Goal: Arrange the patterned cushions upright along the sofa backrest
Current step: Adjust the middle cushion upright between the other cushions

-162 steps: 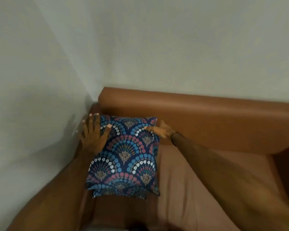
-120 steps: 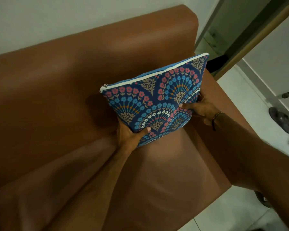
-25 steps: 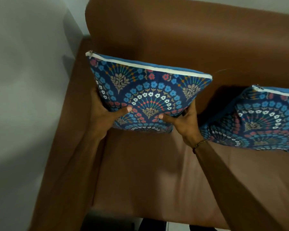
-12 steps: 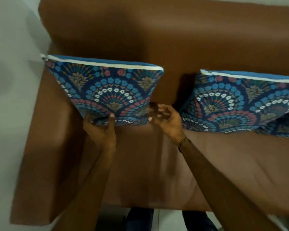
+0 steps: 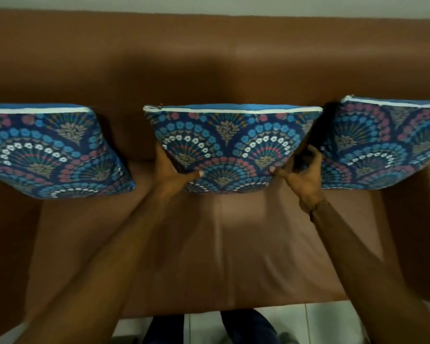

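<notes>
Both hands hold the middle cushion (image 5: 230, 142) upright against the sofa backrest (image 5: 209, 60): left hand (image 5: 173, 173) grip at its lower left corner, right hand (image 5: 302, 176) at the lower right. Left cushion (image 5: 47, 150) and right cushion (image 5: 382, 145) stand beside each grip, apart.

blue fan-patterned cushions (image 5: 230, 147), brown sofa (image 5: 209, 65)

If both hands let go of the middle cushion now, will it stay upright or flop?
Middle cushion probably stays: it leans on the backrest, like its untouched neighbours. It looks soft, dimpling under the left hand and right hand, so it may sag slightly.
</notes>
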{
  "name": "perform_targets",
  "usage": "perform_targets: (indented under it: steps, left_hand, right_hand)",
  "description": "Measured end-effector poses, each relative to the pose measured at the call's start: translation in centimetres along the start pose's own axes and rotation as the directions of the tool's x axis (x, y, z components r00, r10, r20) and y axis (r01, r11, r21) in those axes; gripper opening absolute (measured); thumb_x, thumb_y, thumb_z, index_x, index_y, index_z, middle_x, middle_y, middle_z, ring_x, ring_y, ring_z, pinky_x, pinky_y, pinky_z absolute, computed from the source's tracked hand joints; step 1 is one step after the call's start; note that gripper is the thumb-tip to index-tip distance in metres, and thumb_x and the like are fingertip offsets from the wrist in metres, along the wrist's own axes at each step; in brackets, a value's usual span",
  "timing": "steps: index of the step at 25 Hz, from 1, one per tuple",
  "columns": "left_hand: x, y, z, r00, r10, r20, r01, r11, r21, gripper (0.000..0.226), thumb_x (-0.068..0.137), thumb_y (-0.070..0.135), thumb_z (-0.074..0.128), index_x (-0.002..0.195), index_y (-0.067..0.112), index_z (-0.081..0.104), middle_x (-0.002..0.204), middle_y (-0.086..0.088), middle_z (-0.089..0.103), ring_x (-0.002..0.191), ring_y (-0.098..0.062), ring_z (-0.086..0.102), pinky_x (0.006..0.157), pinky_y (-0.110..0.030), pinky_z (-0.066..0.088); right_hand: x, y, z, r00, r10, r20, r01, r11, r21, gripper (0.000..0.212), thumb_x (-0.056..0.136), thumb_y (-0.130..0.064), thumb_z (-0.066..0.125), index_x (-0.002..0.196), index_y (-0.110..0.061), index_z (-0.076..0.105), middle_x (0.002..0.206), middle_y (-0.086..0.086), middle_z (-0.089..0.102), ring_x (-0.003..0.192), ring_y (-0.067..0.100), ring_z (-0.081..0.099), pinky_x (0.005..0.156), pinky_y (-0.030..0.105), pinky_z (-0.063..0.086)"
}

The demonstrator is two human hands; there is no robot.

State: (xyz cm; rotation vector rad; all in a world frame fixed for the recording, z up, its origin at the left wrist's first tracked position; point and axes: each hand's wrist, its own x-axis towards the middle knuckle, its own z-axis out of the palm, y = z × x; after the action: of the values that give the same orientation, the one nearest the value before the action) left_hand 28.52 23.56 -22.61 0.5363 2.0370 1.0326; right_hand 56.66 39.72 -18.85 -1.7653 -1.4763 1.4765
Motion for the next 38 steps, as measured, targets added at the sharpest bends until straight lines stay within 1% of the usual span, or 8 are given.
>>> perform_targets:
  steps: [3, 9, 17, 20, 24, 27, 32, 38]
  left_hand:
    - [0.1, 2.7, 1.3, 0.990, -0.122, 0.068, 0.120, 0.992, 0.026, 0.113, 0.071, 0.033, 0.098, 0.162, 0.014, 0.033, 0.158, -0.004, 0.052, 0.143, -0.026, 0.053, 0.113, -0.032, 0.047]
    - [-1.1, 2.1, 2.7, 0.989, -0.139, -0.048, 0.139, 0.990, -0.018, 0.082, 0.089, 0.013, 0.084, 0.159, 0.008, 0.040, 0.162, -0.013, 0.049, 0.149, -0.030, 0.047, 0.120, -0.035, 0.041]
    - [-1.7, 1.9, 4.3, 0.977, -0.158, -0.141, 0.145, 0.985, -0.098, 0.100, 0.086, 0.041, 0.086, 0.165, 0.012, 0.031, 0.168, -0.011, 0.041, 0.155, -0.032, 0.039, 0.130, -0.038, 0.030]
    - [-2.9, 2.5, 5.6, 0.971, -0.070, -0.228, 0.059, 0.997, -0.057, 0.103, 0.087, 0.030, 0.087, 0.165, 0.006, 0.023, 0.166, -0.014, 0.037, 0.154, -0.027, 0.037, 0.127, -0.022, 0.026]
    - [-6.5, 0.7, 8.7, 0.881, 0.066, -0.469, 0.018, 0.985, 0.173, 0.056, 0.093, 0.047, 0.075, 0.122, 0.005, 0.051, 0.112, -0.018, 0.062, 0.104, -0.036, 0.066, 0.098, -0.059, 0.055]
    - [-9.0, 1.7, 14.3, 0.952, 0.186, -0.244, -0.143, 0.972, 0.184, 0.020, 0.099, 0.028, 0.068, 0.113, 0.017, 0.058, 0.103, -0.006, 0.066, 0.093, -0.030, 0.070, 0.085, -0.060, 0.060]
    - [-9.6, 9.7, 26.7, 0.952, 0.294, 0.089, -0.300, 0.951, 0.068, 0.053, 0.097, 0.023, 0.076, 0.144, 0.012, 0.055, 0.141, -0.008, 0.063, 0.127, -0.022, 0.064, 0.107, -0.047, 0.057]
    - [-3.9, 15.7, 36.2, 0.976, 0.172, 0.135, -0.171, 0.985, -0.015, 0.126, 0.067, 0.052, 0.098, 0.162, 0.032, 0.019, 0.161, -0.001, 0.048, 0.148, -0.022, 0.052, 0.120, -0.056, 0.047]
  right_hand:
    - [3.2, -2.1, 0.0, 0.968, -0.068, 0.243, 0.079, 0.996, -0.038, 0.116, 0.069, 0.017, 0.086, 0.158, -0.016, 0.019, 0.153, 0.013, 0.045, 0.134, 0.027, 0.049, 0.114, 0.056, 0.044]
    - [3.9, -1.1, 1.4, 0.980, -0.057, 0.192, 0.062, 0.998, -0.019, 0.106, 0.067, 0.016, 0.087, 0.153, -0.012, 0.031, 0.144, 0.017, 0.055, 0.133, 0.034, 0.055, 0.108, 0.060, 0.049]
    - [3.0, -1.5, 2.2, 0.983, -0.044, 0.179, 0.043, 0.999, 0.007, 0.100, 0.074, 0.015, 0.083, 0.155, -0.009, 0.029, 0.148, 0.016, 0.051, 0.134, 0.028, 0.051, 0.113, 0.049, 0.046]
    - [3.9, -0.7, 1.4, 0.979, -0.022, 0.204, 0.018, 1.000, 0.022, 0.098, 0.071, 0.011, 0.088, 0.151, -0.011, 0.036, 0.136, 0.002, 0.060, 0.125, 0.023, 0.059, 0.109, 0.049, 0.051]
    - [4.3, 1.8, -1.2, 0.955, 0.019, 0.297, -0.029, 0.999, 0.029, 0.080, 0.073, 0.004, 0.089, 0.138, -0.020, 0.049, 0.117, -0.013, 0.058, 0.115, 0.020, 0.058, 0.102, 0.043, 0.053]
    - [4.8, 3.9, -4.8, 0.973, -0.002, 0.229, 0.015, 0.998, -0.057, 0.047, 0.076, 0.001, 0.088, 0.118, -0.006, 0.068, 0.101, -0.007, 0.068, 0.101, 0.023, 0.068, 0.094, 0.040, 0.058]
    - [6.1, 5.7, -17.3, 0.972, -0.217, -0.087, 0.202, 0.967, -0.153, 0.017, 0.085, -0.008, 0.082, 0.082, -0.011, 0.066, 0.077, -0.001, 0.067, 0.074, 0.000, 0.064, 0.079, 0.023, 0.058]
    - [14.7, 6.1, -33.8, 0.949, -0.215, -0.231, 0.206, 0.977, -0.061, 0.072, 0.061, -0.020, 0.100, 0.115, -0.026, 0.052, 0.114, -0.008, 0.063, 0.107, -0.008, 0.064, 0.094, 0.020, 0.054]
